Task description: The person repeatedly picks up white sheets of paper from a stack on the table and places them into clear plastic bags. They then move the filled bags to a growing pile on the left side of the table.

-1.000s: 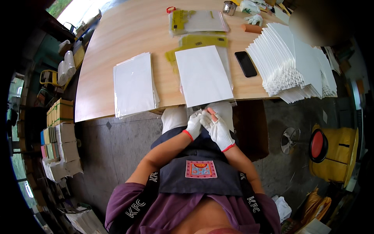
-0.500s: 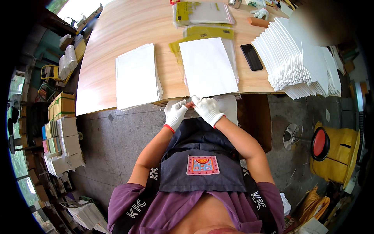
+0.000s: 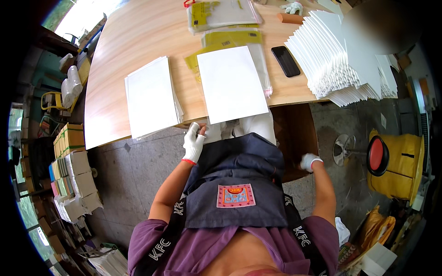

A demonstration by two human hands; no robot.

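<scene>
My left hand [image 3: 193, 143], in a white knit glove with some fingertips bare, is at the table's front edge. Its fingers are apart, with nothing visible in them. Beside it lie a white stack of flat sheets [image 3: 152, 96] and, to the right, a single white sheet [image 3: 232, 85] over clear bags with yellow printing [image 3: 221, 40]. Whether that sheet is inside a bag I cannot tell. My gloved right hand [image 3: 311, 162] hangs low by an open cardboard box [image 3: 294, 133] under the table edge. Blur hides its fingers.
A black phone [image 3: 285, 61] lies right of the sheet. Beyond it leans a large fanned pile of white sheets [image 3: 317, 55]. More clear bags [image 3: 223, 14] lie at the back, near a brown roll [image 3: 290, 18] and a spare glove [image 3: 293, 8]. A red-seated stool [image 3: 377, 155] stands at right.
My hands were together at the sheet's front edge. Now the right hand has swung away right and down to the box, and the left has shifted slightly left. The view has also shifted.
</scene>
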